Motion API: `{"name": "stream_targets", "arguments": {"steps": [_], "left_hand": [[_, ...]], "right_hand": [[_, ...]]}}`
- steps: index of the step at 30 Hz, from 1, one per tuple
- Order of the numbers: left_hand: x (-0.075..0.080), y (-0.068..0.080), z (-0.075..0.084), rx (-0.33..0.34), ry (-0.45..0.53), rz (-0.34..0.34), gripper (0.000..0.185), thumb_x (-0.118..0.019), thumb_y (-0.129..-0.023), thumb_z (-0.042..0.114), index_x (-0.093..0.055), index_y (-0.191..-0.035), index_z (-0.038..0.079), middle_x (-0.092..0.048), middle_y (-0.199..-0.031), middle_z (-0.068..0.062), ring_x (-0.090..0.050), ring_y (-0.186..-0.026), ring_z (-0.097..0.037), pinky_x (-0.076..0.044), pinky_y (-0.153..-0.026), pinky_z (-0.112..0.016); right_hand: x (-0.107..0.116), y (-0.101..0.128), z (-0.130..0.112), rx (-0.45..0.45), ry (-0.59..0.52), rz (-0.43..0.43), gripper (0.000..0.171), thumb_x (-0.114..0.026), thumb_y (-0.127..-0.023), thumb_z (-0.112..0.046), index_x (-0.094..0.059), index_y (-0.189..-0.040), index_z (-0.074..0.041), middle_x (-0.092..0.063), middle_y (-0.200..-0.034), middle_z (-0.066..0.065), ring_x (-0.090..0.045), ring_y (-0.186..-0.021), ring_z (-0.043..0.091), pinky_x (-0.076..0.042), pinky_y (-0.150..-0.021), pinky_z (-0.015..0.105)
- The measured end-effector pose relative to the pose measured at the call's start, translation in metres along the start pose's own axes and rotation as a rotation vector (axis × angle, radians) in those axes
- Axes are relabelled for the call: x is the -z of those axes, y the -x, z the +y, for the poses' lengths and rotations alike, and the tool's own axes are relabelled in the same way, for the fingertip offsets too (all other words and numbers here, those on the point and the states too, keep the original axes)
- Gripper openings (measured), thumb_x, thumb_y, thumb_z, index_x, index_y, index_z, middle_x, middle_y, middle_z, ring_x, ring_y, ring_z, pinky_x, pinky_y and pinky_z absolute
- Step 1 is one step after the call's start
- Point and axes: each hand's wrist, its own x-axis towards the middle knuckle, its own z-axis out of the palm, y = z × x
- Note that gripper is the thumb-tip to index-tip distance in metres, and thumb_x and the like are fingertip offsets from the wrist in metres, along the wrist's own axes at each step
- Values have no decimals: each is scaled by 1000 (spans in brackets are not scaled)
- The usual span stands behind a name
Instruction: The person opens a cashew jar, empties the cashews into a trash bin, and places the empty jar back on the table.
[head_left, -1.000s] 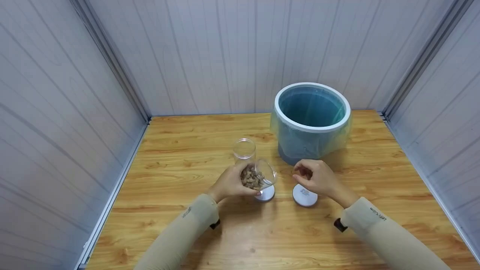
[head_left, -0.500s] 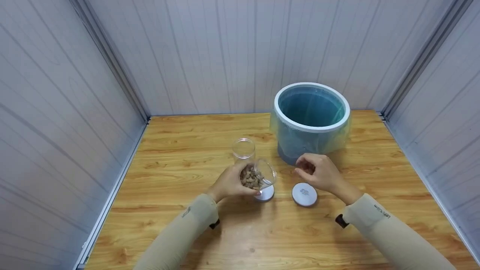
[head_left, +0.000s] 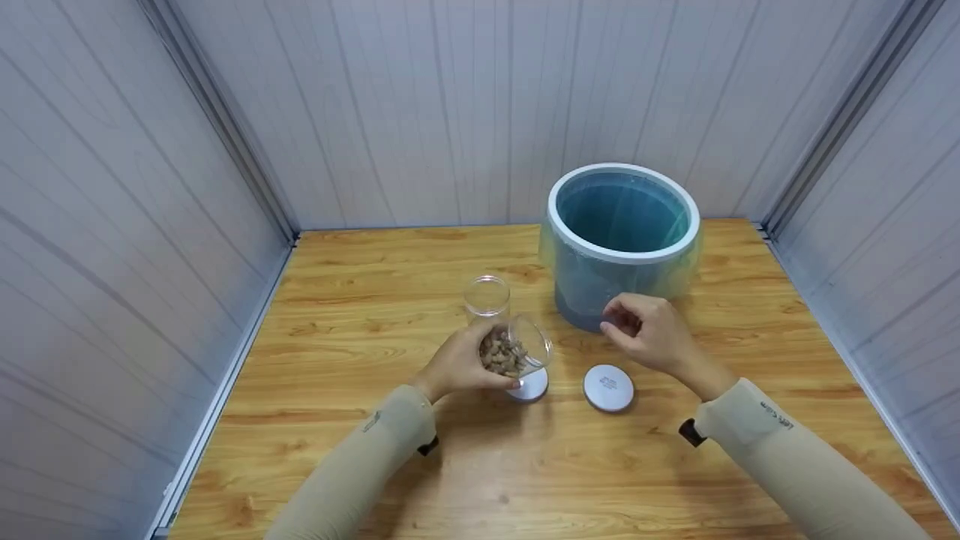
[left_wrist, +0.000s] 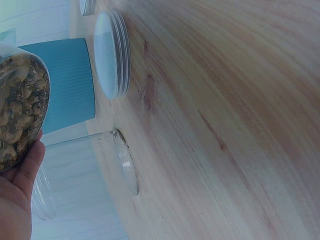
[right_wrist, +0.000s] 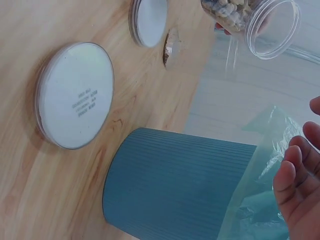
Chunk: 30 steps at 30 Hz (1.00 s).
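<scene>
My left hand (head_left: 461,364) grips a clear jar (head_left: 535,345), tilted with its mouth to the right. Small tan-brown pieces (head_left: 501,354) fill its lower part; I cannot tell their kind. Behind that hand an upright clear jar (head_left: 487,296) stands on the table, its base seen in the left wrist view. My right hand (head_left: 649,334) hovers in front of the bin (head_left: 581,289), fingers loosely curled, with nothing visible in them. In the right wrist view its fingertips (right_wrist: 285,180) are beside the bin's plastic liner (right_wrist: 265,185).
One white round lid (head_left: 609,388) lies below my right hand. Another white lid (head_left: 531,386) lies partly under the tilted jar. The bin has a white rim (head_left: 555,217) and a thin green liner. Pale panel walls (head_left: 420,112) enclose the wooden table (head_left: 360,285).
My right hand has risen and moved to the right, off the right-hand lid and in front of the bin. My left hand and the tilted jar have stayed almost still.
</scene>
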Motion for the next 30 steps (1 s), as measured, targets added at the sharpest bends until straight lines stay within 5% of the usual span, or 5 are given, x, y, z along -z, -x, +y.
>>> {"name": "stream_targets", "arguments": {"steps": [30], "left_hand": [[1,-1,1,7,0,-5,93,-104,-70,33,-60,-149,14,-70,-141,-6,-67,-128,-23,-53,-115,-44]], "right_hand": [[37,-23,1,-26,58,103,11,-80,-92,-3,-74,-101,-1,-67,-81,8,-55,-72,16,-46,-67,15]]}}
